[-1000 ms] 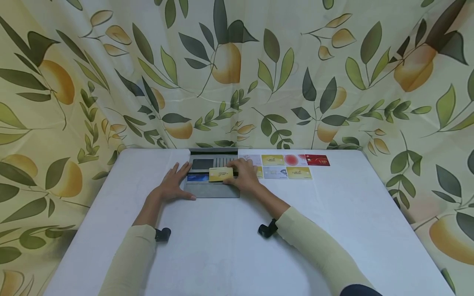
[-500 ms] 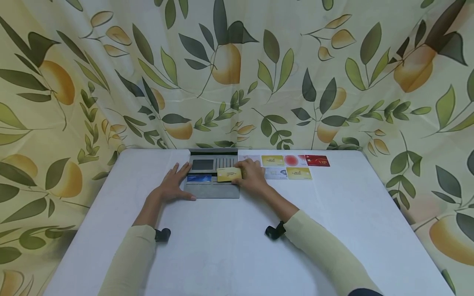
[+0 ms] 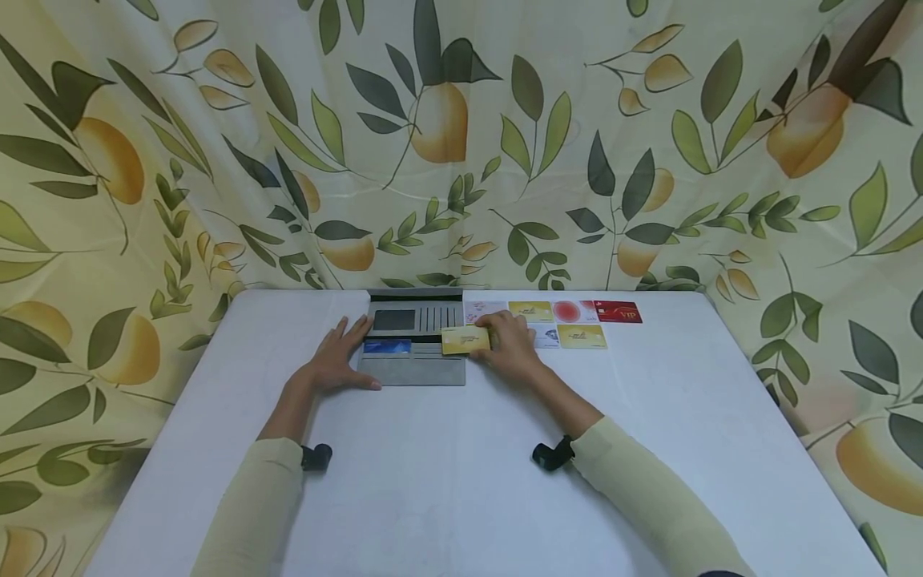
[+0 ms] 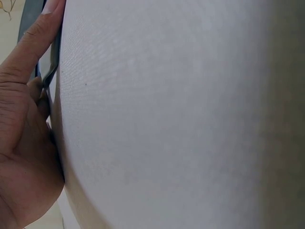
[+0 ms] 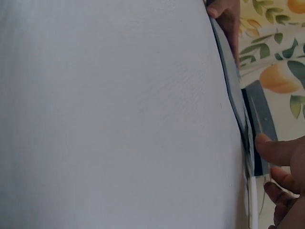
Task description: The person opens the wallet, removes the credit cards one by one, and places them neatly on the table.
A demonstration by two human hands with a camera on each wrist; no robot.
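A grey card wallet lies unfolded at the table's far side, with a blue card in its left slot. My left hand rests along the wallet's left edge, fingers spread, thumb at the lower left corner. Between thumb and fingers, my right hand pinches a gold card by its right end. The card overlaps the wallet's right part and sticks out past its right edge. In the right wrist view the same card stands tilted up, showing a dark stripe.
Right of the wallet, cards lie in two rows: a pinkish one, a gold one, one with a red circle, a red VIP card, a silvery one and another gold one. A patterned curtain hangs behind.
My right hand has moved right with the gold card, from over the wallet's middle to its right edge, uncovering more of the wallet and the blue card. The left hand stays still.
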